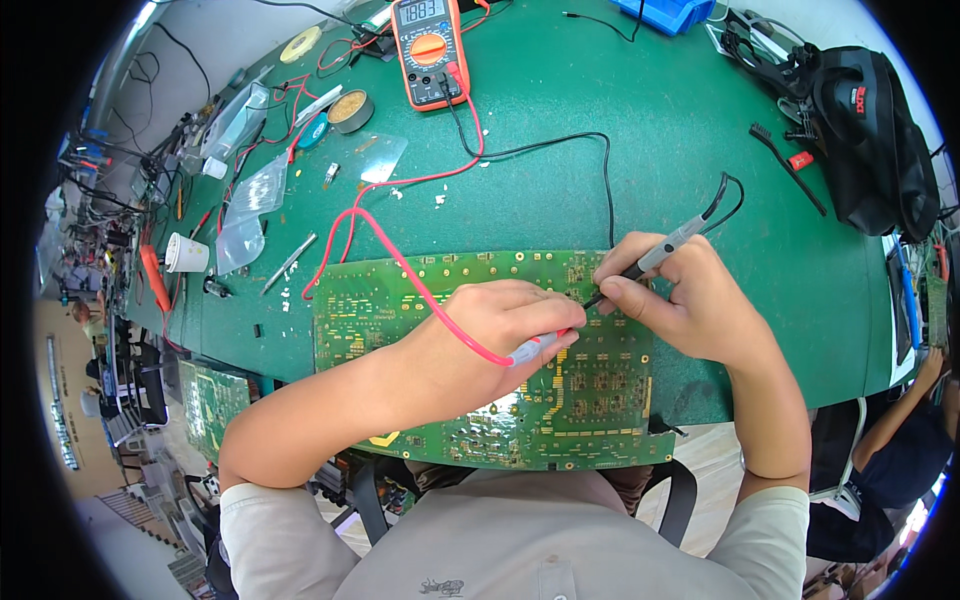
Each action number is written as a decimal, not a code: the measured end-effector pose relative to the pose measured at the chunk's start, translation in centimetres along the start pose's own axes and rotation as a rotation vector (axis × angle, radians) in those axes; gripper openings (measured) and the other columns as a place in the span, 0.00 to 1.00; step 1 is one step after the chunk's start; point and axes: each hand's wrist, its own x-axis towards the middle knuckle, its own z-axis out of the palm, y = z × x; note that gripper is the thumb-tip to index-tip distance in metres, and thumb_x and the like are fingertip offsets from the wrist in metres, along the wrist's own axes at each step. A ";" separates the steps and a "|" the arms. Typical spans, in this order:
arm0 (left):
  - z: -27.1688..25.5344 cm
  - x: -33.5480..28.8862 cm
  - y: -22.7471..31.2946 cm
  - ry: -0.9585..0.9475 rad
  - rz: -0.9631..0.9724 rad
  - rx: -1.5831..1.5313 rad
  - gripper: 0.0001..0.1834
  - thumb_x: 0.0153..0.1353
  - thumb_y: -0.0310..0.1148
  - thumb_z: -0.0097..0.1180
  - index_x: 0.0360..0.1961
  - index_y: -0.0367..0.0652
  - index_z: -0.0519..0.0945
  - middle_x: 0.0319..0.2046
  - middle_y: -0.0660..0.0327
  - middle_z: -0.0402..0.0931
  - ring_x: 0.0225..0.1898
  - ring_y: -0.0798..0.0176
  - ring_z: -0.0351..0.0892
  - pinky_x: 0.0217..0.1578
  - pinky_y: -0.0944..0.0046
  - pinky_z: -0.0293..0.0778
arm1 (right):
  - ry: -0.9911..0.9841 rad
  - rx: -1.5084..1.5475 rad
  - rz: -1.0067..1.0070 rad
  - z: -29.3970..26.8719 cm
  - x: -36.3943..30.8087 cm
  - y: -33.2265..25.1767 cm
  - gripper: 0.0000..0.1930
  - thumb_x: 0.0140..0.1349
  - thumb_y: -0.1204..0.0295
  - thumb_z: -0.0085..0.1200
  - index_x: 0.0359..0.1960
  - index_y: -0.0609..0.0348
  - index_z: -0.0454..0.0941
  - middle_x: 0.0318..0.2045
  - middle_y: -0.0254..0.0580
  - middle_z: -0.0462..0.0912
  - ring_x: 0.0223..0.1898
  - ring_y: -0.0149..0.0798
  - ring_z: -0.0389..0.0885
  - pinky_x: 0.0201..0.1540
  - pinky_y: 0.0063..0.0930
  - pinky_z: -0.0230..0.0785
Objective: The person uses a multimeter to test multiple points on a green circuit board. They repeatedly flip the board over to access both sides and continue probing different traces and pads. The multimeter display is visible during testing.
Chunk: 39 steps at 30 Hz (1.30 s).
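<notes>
A large green circuit board lies in front of me, its near edge jutting past the table toward my body. My left hand rests over its middle, closed on a red multimeter probe with a grey grip and red lead. In my right hand is a black multimeter probe, its grey end slanting up and its tip down at the board's upper right part. Both probe tips come close together; exact contact points are too small to tell. An orange-framed multimeter with a lit display stands at the far side, both leads plugged in.
On the green table are a round tin, plastic bags, a paper cup, a metal pen-like tool and a black brush. A black backpack sits at right. Another person's arm shows lower right.
</notes>
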 end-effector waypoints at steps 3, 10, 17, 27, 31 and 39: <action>0.0 -0.1 -0.1 0.003 0.003 -0.009 0.14 0.63 0.20 0.69 0.49 0.36 0.85 0.43 0.51 0.88 0.43 0.45 0.89 0.45 0.53 0.85 | 0.000 -0.021 0.013 -0.1 -0.1 -0.1 0.11 0.68 0.76 0.63 0.28 0.73 0.84 0.36 0.47 0.89 0.28 0.49 0.88 0.32 0.36 0.77; 0.5 -0.3 -0.3 0.059 0.053 0.007 0.15 0.62 0.19 0.69 0.51 0.37 0.85 0.44 0.51 0.88 0.45 0.45 0.89 0.47 0.53 0.85 | -0.042 -0.029 0.006 -0.2 -0.5 0.1 0.04 0.72 0.77 0.62 0.42 0.68 0.83 0.37 0.45 0.88 0.35 0.37 0.91 0.39 0.31 0.81; 1.0 -0.5 -0.5 0.102 0.054 0.028 0.14 0.62 0.19 0.70 0.49 0.38 0.86 0.41 0.52 0.89 0.43 0.47 0.90 0.44 0.54 0.85 | 0.051 -0.061 -0.130 0.1 -0.9 1.0 0.05 0.70 0.77 0.63 0.37 0.68 0.84 0.34 0.46 0.88 0.30 0.45 0.87 0.35 0.35 0.78; 1.3 -1.5 -1.8 0.153 0.074 0.000 0.16 0.61 0.18 0.71 0.50 0.37 0.87 0.43 0.53 0.89 0.45 0.49 0.91 0.45 0.57 0.87 | 0.136 0.135 -0.065 -0.9 -1.7 1.0 0.08 0.71 0.74 0.62 0.36 0.69 0.85 0.32 0.44 0.88 0.31 0.40 0.89 0.35 0.31 0.79; 1.2 -1.7 -2.0 0.139 0.033 -0.027 0.16 0.61 0.18 0.72 0.50 0.36 0.87 0.44 0.54 0.90 0.45 0.51 0.92 0.46 0.57 0.87 | 0.073 -0.038 -0.038 -1.4 -1.9 1.2 0.06 0.73 0.74 0.60 0.39 0.66 0.83 0.32 0.40 0.89 0.34 0.33 0.90 0.37 0.26 0.80; 1.2 -1.5 -2.0 0.150 0.013 -0.044 0.16 0.60 0.18 0.72 0.50 0.35 0.88 0.43 0.53 0.90 0.45 0.51 0.92 0.46 0.57 0.87 | 0.035 -0.043 -0.033 -1.6 -2.0 1.5 0.07 0.73 0.73 0.62 0.38 0.65 0.84 0.31 0.40 0.89 0.33 0.33 0.89 0.34 0.27 0.79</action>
